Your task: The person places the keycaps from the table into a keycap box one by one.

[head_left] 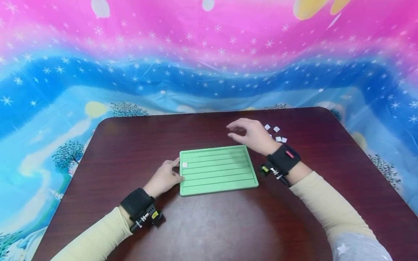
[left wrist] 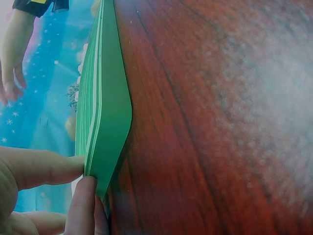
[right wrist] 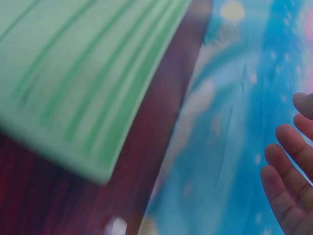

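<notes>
A flat green grooved board (head_left: 215, 177) with a raised rim lies on the dark wooden table. My left hand (head_left: 164, 177) grips its left edge; in the left wrist view the thumb and fingers (left wrist: 46, 169) meet at the board's corner. One small white tile (head_left: 184, 165) sits on the board near that hand, in one of the upper rows. My right hand (head_left: 253, 134) is raised above the board's far right corner, fingers loosely bent and apart, with nothing visible between them. In the right wrist view its fingers (right wrist: 288, 171) are spread against the backdrop.
Several small white tiles (head_left: 277, 129) lie on the table (head_left: 147, 137) just beyond the right hand, partly hidden by it. A patterned pink and blue cloth (head_left: 196, 72) hangs behind the table. Each wrist wears a black band (head_left: 137, 203) with a small camera.
</notes>
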### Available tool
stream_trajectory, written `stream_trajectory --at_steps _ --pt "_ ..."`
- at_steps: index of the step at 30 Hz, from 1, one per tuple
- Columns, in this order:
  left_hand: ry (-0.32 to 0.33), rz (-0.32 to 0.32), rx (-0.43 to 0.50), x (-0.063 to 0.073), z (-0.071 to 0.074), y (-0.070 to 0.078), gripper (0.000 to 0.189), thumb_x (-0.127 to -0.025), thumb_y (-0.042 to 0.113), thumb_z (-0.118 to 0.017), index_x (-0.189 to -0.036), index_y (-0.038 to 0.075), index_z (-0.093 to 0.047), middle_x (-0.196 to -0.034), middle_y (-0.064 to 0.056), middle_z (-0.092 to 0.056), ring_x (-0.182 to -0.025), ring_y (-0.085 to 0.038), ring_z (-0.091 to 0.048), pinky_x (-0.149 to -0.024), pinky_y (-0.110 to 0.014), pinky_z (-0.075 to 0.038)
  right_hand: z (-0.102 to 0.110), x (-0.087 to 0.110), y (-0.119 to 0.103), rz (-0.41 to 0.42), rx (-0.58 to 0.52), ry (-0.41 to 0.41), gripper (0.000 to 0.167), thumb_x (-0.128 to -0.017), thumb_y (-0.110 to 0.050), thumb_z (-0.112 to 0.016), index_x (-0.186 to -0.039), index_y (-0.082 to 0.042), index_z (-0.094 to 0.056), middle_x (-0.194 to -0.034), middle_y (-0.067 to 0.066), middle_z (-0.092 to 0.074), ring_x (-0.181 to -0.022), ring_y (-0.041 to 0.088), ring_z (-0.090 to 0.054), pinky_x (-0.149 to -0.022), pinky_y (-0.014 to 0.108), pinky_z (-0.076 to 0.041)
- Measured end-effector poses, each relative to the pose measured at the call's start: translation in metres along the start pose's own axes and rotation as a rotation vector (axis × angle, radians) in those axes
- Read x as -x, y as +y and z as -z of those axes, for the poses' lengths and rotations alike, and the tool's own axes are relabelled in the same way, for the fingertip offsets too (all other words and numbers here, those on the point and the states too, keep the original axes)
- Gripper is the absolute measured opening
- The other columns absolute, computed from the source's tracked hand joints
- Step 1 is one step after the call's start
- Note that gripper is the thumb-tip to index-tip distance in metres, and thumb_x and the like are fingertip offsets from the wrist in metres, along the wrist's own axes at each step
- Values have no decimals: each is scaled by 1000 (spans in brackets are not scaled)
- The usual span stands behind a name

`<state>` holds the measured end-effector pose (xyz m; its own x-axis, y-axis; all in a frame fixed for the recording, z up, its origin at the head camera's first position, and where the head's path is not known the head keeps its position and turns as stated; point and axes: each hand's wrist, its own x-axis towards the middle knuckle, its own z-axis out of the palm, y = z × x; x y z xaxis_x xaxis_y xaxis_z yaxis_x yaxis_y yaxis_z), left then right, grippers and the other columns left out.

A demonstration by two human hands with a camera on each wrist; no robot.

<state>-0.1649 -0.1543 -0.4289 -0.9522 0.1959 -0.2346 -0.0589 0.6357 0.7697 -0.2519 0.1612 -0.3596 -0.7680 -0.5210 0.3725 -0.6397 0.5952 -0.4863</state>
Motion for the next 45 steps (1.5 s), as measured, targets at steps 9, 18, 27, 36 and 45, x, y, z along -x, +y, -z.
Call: stream_trajectory --at_steps 9,18,27,36,45 --pt "1 5 -7 0 2 0 80 -92 3 -72 -157 -9 -27 -142 -26 -46 -86 -17 -60 -74 -32 -49 44 36 49 -251 88 78 35 -99 -21 -72 -129 -3 -69 -106 14 -72 -91 30 -68 -81 50 -52" --pt "6 9 -20 0 2 1 80 -92 3 -72 -158 -8 -27 -142 -26 -46 -87 -18 -60 -78 -35 -50 54 70 87 -392 130 0 32 -100 -14 -68 -125 5 -68 -109 23 -70 -99 38 -65 -82 55 -51" --pt "-1 9 -21 0 2 1 80 -92 4 -72 -158 -8 -27 -143 -25 -46 -85 -17 -59 -74 -33 -48 50 88 114 -445 120 -86 29 -98 -10 -69 -121 7 -69 -107 23 -70 -98 39 -66 -84 55 -52" --pt "-3 -14 -12 -2 4 0 80 -92 3 -71 -157 -10 -27 -140 -24 -47 -80 -16 -56 -70 -31 -45 48 92 116 -480 105 -121 31 -97 -11 -72 -122 7 -69 -111 26 -70 -103 41 -65 -89 57 -50" --pt "-9 6 2 0 2 -2 80 -93 5 -71 -158 -8 -27 -143 -26 -45 -84 -17 -59 -72 -31 -47 40 92 117 -477 136 -136 26 -96 -5 -71 -118 9 -72 -111 27 -70 -96 38 -66 -85 55 -53"
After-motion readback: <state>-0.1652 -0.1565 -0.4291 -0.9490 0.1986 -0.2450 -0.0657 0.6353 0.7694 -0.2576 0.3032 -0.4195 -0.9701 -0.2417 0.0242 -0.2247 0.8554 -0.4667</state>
